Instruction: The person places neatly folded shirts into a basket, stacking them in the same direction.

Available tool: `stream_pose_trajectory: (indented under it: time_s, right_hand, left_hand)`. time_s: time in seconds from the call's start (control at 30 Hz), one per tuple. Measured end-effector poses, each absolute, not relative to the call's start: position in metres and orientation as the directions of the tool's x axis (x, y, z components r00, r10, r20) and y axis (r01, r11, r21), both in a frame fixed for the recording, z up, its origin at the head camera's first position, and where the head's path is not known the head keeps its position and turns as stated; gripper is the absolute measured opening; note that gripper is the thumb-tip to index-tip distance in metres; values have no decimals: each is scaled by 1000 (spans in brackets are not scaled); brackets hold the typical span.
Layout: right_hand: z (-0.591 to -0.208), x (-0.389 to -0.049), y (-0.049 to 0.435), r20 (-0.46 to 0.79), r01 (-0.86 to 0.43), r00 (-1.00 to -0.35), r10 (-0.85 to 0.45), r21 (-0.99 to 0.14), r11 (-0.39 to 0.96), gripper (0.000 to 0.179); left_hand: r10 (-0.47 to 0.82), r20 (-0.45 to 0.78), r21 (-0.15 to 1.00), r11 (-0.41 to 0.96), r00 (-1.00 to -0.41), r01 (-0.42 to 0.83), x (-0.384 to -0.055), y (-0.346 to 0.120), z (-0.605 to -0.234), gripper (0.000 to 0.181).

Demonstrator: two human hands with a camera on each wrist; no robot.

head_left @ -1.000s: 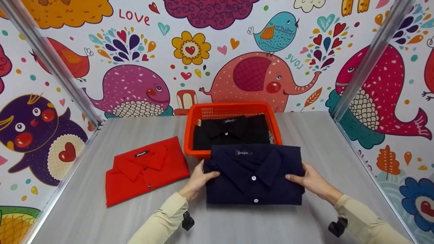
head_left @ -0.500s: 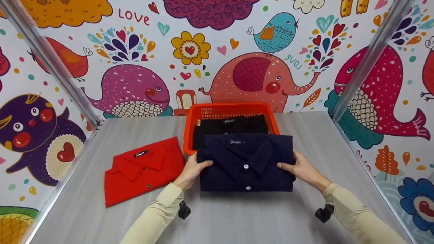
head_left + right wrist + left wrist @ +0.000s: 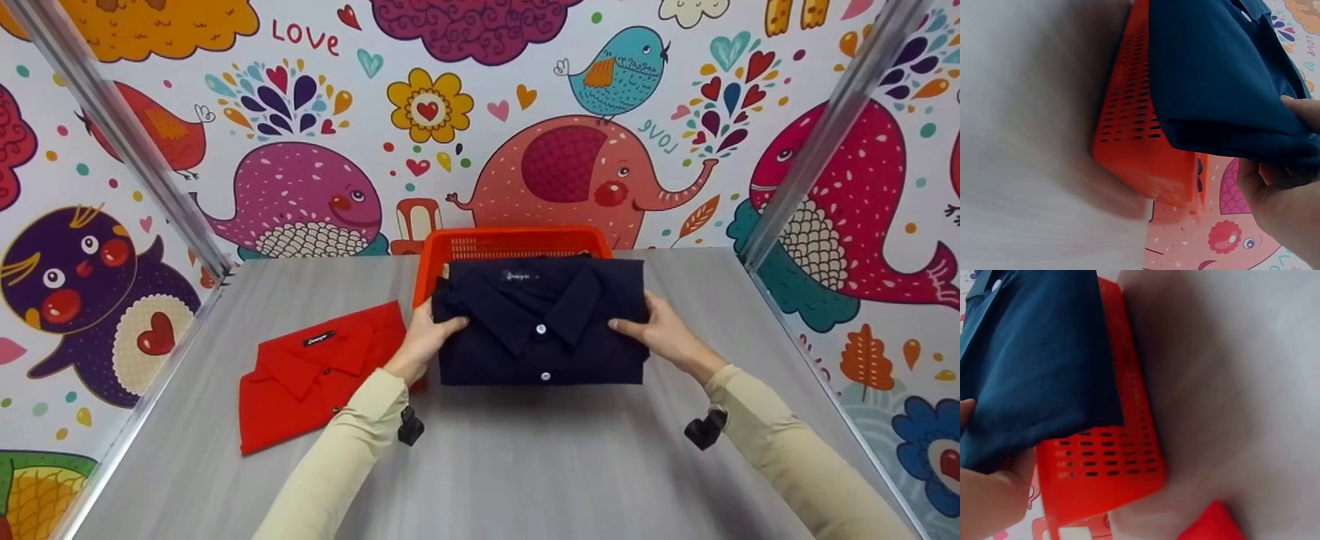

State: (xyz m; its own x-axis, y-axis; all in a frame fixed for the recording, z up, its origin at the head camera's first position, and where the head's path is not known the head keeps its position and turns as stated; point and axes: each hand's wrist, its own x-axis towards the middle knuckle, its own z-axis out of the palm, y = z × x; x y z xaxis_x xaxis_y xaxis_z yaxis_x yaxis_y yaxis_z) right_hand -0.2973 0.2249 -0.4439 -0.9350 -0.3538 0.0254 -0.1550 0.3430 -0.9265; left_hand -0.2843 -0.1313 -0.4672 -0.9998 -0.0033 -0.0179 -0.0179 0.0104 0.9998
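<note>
A folded navy shirt (image 3: 544, 337) with a collar and white buttons is held up by both hands over the orange basket (image 3: 517, 234). My left hand (image 3: 426, 337) grips its left edge, thumb on top and fingers underneath. At the opposite edge my right hand (image 3: 667, 330) pinches it the same way. In the left wrist view the shirt (image 3: 1044, 360) overhangs the basket's slotted wall (image 3: 1109, 461). The right wrist view has the fingers (image 3: 1252, 180) under the cloth. The shirt hides most of the basket's inside and the black shirt there.
A folded red shirt (image 3: 315, 375) lies on the grey table (image 3: 525, 465), left of the basket and partly behind the left forearm. A wall with cartoon animals (image 3: 427, 180) stands right behind the basket. Metal posts (image 3: 817, 142) rise at both back corners.
Both hands have carried the navy shirt away from the person, from in front of the basket to above it. It now covers the black shirt that showed inside. The red shirt stays put.
</note>
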Motion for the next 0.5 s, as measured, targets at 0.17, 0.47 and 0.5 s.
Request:
stream_pose_trajectory:
  time_s: [0.17, 0.47, 0.5]
  right_hand:
    - [-432, -311, 219, 11, -138, -935, -354, -932, 334, 76]
    - [-410, -333, 206, -7, -94, -953, -303, -944, 317, 84]
    - [-409, -335, 205, -10, -88, -956, -294, -944, 317, 85]
  left_hand:
    - [-25, -3, 998, 62, -1000, -4, -298, -134, -451, 45]
    - [-19, 44, 991, 128, -999, 42, -327, -144, -424, 52]
    - [-14, 48, 992, 120, -999, 46, -329, -144, -422, 54]
